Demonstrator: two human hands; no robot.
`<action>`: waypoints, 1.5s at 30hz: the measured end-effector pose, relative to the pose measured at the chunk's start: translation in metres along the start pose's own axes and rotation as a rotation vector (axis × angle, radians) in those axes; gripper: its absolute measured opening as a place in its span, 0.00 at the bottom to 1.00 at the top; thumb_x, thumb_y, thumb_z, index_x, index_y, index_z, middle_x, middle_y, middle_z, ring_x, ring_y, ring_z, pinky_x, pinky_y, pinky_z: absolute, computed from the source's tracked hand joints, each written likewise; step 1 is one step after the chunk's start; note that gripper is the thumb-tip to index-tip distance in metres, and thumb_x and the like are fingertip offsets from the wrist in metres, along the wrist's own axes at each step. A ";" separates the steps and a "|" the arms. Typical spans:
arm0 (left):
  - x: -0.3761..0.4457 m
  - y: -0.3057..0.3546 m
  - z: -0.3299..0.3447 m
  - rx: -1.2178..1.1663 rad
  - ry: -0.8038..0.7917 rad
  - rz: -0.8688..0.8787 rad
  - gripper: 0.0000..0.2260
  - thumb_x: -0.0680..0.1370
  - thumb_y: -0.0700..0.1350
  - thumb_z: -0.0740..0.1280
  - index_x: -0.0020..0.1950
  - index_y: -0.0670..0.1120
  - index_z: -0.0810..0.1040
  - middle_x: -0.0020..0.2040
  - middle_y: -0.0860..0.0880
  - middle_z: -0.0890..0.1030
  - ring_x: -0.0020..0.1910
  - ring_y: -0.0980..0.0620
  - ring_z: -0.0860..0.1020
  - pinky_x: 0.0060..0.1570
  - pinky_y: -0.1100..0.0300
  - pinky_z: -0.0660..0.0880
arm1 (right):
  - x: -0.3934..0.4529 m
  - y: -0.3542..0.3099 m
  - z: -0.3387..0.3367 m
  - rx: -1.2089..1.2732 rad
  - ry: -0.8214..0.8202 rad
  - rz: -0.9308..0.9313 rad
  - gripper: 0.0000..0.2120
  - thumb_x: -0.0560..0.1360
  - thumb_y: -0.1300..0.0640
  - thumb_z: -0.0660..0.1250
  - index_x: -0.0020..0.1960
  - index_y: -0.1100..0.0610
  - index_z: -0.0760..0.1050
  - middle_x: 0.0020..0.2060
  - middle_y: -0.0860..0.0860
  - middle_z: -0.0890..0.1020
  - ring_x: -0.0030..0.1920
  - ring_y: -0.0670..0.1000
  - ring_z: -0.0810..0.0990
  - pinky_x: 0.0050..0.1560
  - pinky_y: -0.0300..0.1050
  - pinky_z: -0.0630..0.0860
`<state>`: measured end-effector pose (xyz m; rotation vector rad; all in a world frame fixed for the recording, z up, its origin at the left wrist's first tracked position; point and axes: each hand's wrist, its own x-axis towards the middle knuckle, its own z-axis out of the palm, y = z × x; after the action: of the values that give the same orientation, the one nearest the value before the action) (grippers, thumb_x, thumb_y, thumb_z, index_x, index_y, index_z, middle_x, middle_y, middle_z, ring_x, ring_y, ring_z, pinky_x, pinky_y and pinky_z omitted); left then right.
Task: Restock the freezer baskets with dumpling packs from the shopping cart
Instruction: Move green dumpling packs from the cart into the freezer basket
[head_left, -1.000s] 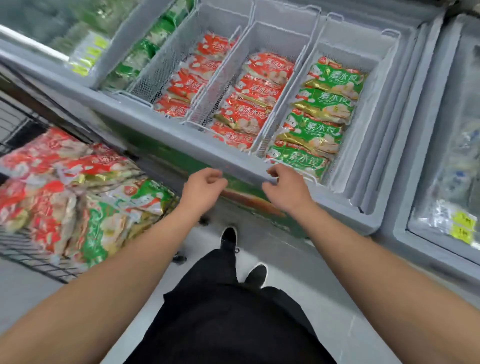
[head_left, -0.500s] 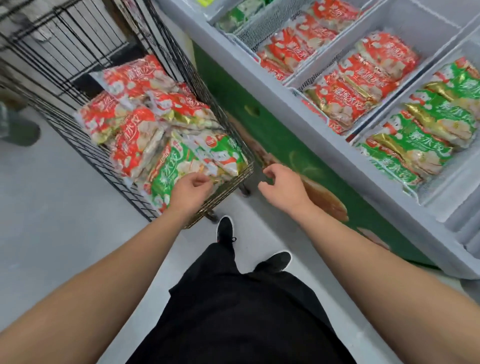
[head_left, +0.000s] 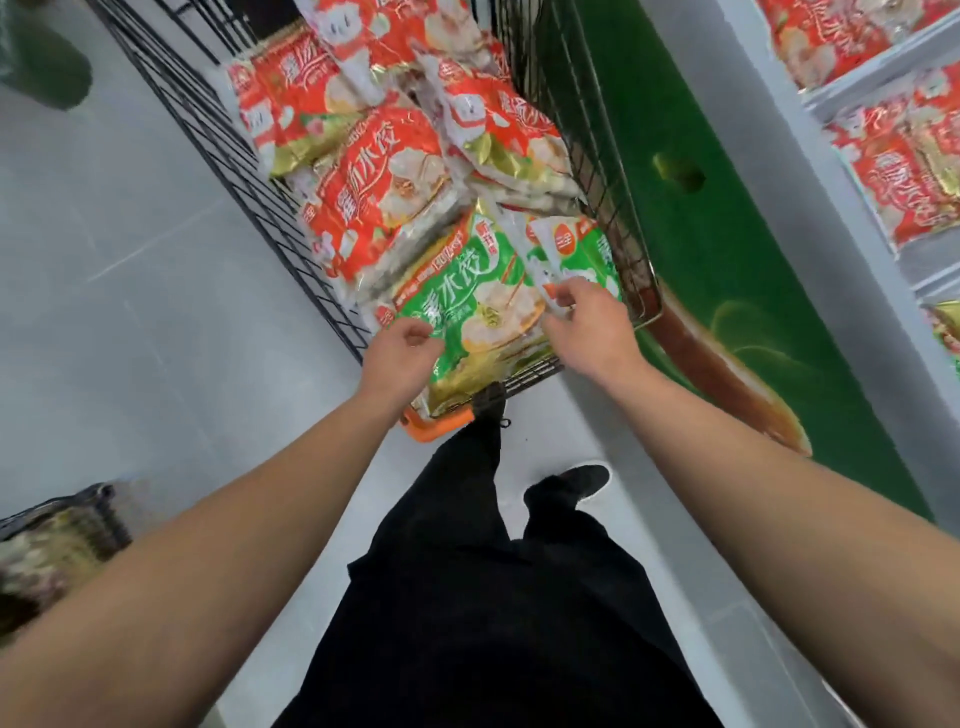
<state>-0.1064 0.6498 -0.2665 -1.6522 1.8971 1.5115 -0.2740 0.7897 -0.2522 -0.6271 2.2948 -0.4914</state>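
We look down on a green dumpling pack (head_left: 467, 306) lying at the near end of a black wire shopping cart (head_left: 218, 150), centre of the frame, its long axis running from lower left to upper right and its printed face turned up. The left hand (head_left: 402, 353) rests on the pack's lower left edge with fingers curled; whether it truly grips the wrapper we cannot tell. The right hand (head_left: 589, 325) pinches the white corner of a second green pack (head_left: 571, 249) just beside the first, toward the cart's right wall. Red dumpling packs (head_left: 384, 182) are heaped behind them, filling the cart toward the top of the frame. The cart stands on a pale grey floor (head_left: 130, 270), close against the green-fronted freezer (head_left: 727, 234) at right. In the upper right corner, freezer baskets (head_left: 883, 67) hold more red packs. An orange cart handle (head_left: 441, 423) shows below the left wrist, above black trousers (head_left: 493, 597) and a black shoe (head_left: 582, 480).
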 end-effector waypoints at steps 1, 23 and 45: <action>0.003 0.001 -0.001 -0.010 -0.008 -0.010 0.10 0.77 0.46 0.68 0.58 0.50 0.78 0.55 0.50 0.80 0.55 0.47 0.80 0.61 0.47 0.77 | 0.007 -0.004 0.003 -0.003 0.008 0.005 0.18 0.78 0.56 0.65 0.66 0.61 0.74 0.61 0.56 0.79 0.60 0.57 0.78 0.57 0.45 0.71; 0.054 -0.012 -0.014 -0.141 -0.021 -0.133 0.15 0.79 0.43 0.66 0.65 0.45 0.75 0.54 0.52 0.79 0.38 0.55 0.80 0.37 0.66 0.77 | 0.066 -0.044 0.026 0.326 0.177 0.228 0.05 0.75 0.59 0.67 0.41 0.54 0.79 0.39 0.47 0.82 0.43 0.48 0.77 0.46 0.42 0.73; 0.047 0.013 0.001 -0.232 -0.057 -0.077 0.12 0.77 0.45 0.68 0.34 0.49 0.72 0.42 0.38 0.80 0.40 0.41 0.82 0.39 0.51 0.76 | -0.009 0.036 -0.029 1.117 0.373 0.758 0.11 0.70 0.67 0.65 0.51 0.64 0.81 0.45 0.59 0.86 0.46 0.60 0.86 0.47 0.62 0.83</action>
<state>-0.1341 0.6195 -0.2933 -1.7320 1.6619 1.7837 -0.2999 0.8289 -0.2462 0.8885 1.9159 -1.3766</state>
